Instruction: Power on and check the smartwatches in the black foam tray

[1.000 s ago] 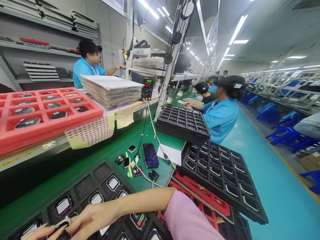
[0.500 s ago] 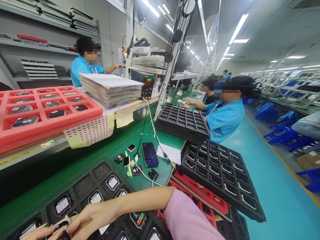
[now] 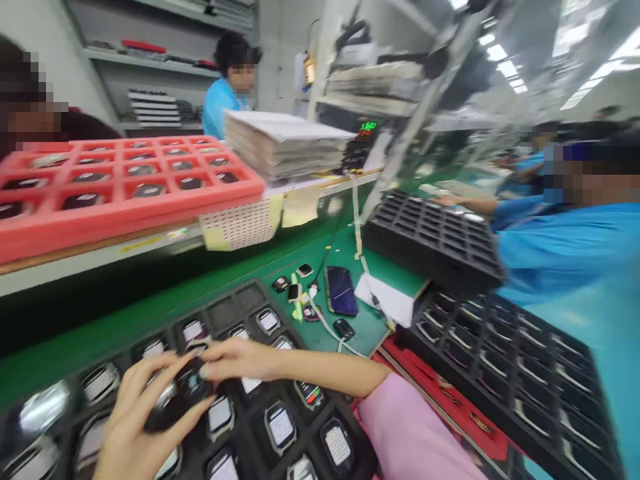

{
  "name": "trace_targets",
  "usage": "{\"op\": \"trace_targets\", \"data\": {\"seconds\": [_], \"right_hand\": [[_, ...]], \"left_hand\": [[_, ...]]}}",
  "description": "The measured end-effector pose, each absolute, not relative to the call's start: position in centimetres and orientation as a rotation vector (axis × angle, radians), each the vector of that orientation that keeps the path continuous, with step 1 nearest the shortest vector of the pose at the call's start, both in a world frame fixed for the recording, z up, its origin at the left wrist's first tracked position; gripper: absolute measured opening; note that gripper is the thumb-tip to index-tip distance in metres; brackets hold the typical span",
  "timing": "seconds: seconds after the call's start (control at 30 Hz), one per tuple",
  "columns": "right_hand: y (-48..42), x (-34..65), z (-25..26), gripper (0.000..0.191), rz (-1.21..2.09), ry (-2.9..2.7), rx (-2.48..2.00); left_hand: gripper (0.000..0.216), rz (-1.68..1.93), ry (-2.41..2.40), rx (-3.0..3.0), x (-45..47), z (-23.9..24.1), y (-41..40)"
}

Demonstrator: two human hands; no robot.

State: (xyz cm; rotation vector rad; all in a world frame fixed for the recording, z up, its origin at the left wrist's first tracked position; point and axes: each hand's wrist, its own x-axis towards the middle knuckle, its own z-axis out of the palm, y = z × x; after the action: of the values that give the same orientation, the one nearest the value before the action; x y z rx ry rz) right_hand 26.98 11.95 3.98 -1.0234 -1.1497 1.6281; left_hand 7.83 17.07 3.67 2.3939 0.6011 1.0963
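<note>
My left hand [image 3: 133, 427] is closed around a small black smartwatch body [image 3: 176, 401], held just above a black foam tray [image 3: 230, 313] full of watch bodies with lit screens. My right hand [image 3: 240, 360], in a pink sleeve, pinches the same watch body at its right end. Both hands sit at the lower left, over the tray's near rows. The picture is smeared by motion.
A red foam tray [image 3: 150, 207] of watch bodies sits on a raised shelf, beside a paper stack [image 3: 285, 143]. On the green bench [image 3: 240, 260] lie a phone [image 3: 341, 291], cables and loose watches. Black trays [image 3: 435, 233] stack at right. A co-worker in blue [image 3: 565, 247] sits close on the right.
The view swung left and down. Both hands rose into view with the black watch body between them; earlier they lay at the frame's bottom edge on the tray.
</note>
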Motion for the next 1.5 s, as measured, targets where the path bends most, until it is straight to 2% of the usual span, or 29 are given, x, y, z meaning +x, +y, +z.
{"op": "trace_targets", "data": {"seconds": [0.07, 0.23, 0.4, 0.8, 1.0, 1.37, 1.5], "right_hand": [[11.7, 27.3, 5.4, 0.037, 1.473, -1.256, -1.079], [12.4, 27.7, 6.0, 0.029, 1.491, -1.287, -0.990], [12.6, 27.4, 5.6, 0.027, 1.346, -1.382, -1.110], [12.4, 27.2, 5.3, 0.026, 1.275, -1.459, -1.085], [12.3, 26.8, 5.8, 0.019, 1.109, -1.502, -1.218], [12.4, 27.4, 6.2, 0.032, 1.064, -1.475, -1.276], [12.4, 27.5, 6.5, 0.030, 1.103, -1.372, -1.281]], "left_hand": [[0.050, 1.013, 0.645, 2.509, 8.3, 5.0, 16.6], [0.054, 0.874, 0.685, 2.526, 8.9, 6.1, 17.1], [0.057, 0.877, 0.659, 2.464, 8.7, 6.1, 17.4], [0.062, 0.860, 0.605, 2.430, 8.6, 6.0, 17.4], [0.057, 0.821, 0.622, 2.446, 8.7, 6.3, 17.2], [0.048, 0.816, 0.637, 2.213, 8.6, 6.9, 17.0], [0.048, 0.829, 0.608, 1.993, 8.6, 6.8, 17.0]]}}
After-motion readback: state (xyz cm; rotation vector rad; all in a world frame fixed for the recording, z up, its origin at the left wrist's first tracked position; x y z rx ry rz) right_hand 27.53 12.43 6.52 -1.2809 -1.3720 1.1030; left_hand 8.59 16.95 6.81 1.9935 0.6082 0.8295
